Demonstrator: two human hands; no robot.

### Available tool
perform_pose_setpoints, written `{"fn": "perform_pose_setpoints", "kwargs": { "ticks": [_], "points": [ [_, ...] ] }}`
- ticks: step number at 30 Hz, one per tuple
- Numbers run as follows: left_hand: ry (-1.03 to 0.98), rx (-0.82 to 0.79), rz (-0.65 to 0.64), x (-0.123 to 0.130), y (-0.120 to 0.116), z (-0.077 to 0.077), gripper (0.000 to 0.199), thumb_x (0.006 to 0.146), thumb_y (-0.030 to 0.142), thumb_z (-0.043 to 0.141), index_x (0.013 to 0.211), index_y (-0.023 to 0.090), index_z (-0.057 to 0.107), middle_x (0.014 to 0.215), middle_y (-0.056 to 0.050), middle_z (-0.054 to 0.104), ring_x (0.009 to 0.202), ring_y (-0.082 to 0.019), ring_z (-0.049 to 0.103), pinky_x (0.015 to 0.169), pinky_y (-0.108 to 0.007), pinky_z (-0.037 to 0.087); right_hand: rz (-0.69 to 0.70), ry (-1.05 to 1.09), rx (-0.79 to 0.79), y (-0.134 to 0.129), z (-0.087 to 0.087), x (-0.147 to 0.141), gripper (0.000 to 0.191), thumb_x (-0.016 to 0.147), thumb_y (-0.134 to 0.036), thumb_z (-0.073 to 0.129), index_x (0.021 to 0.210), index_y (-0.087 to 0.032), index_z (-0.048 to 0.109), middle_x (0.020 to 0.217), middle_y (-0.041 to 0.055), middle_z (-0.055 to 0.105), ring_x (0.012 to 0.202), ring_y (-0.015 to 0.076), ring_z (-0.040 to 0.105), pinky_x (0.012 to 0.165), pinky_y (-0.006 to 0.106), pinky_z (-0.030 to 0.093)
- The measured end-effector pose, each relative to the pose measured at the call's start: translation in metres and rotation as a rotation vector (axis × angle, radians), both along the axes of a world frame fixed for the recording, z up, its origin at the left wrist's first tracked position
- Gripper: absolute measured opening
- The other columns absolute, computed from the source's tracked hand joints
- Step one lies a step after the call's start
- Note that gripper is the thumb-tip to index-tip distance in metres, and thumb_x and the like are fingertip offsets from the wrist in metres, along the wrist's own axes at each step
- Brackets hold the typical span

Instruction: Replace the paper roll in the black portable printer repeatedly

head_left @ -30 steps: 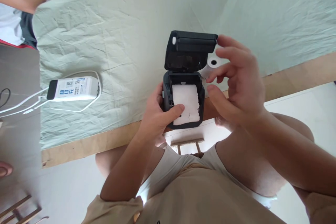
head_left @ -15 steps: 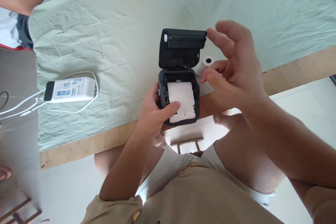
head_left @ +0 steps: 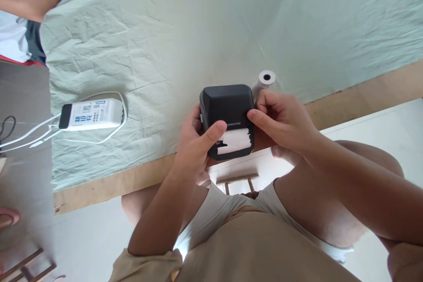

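Left hand (head_left: 194,147) gripping, thumb on top; right hand (head_left: 286,119) fingers curled, thumb pointing inward, both forearms angled in.

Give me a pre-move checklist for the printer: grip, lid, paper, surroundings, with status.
1. Left hand steadies printer: ok, thumb on the front, fingers around the side.
2. Lid down over the body: ok.
3. Lid latched: cannot tell, no catch visible.
4. Paper edge clean: not ok, visibly ragged.
5. Roll clear of right hand: cannot tell, the fingers hide its near end.
6. White block and its cord clear of both hands: ok, off to the left on the cloth.
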State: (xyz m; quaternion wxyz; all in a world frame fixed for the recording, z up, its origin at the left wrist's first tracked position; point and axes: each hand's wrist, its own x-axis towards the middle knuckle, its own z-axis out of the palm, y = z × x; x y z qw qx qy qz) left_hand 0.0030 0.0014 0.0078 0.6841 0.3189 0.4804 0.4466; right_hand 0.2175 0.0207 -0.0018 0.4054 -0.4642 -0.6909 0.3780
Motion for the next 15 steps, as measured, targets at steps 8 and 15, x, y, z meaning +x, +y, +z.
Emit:
{"fn": "perform_pose_setpoints", "kwargs": {
  "ticks": [8,15],
  "points": [
    [0.021,0.025,0.051,0.0036,-0.0011,-0.0023,0.05,0.081,0.047,0.096,0.116,0.021,0.073,0.09,-0.002,0.077,0.072,-0.018,0.076,0.06,-0.024,0.06,0.004,-0.08,-0.107,0.0078,0.0083,-0.0048,0.036,0.092,-0.029,0.073,0.07,-0.024,0.045,0.066,-0.0037,0.047,0.06,0.011,0.04,0.055,0.028,0.031],
    [-0.06,0.024,0.093,0.0096,0.0027,0.0008,0.042,0.084,0.056,0.09,0.104,0.022,0.076,0.096,-0.005,0.083,0.092,-0.028,0.083,0.074,-0.035,0.068,-0.016,-0.068,-0.13,0.0014,0.0092,-0.0066,0.037,0.094,-0.035,0.068,0.071,-0.025,0.041,0.057,-0.0071,0.038,0.052,0.0094,0.034,0.05,0.028,0.024]
  ]
}}
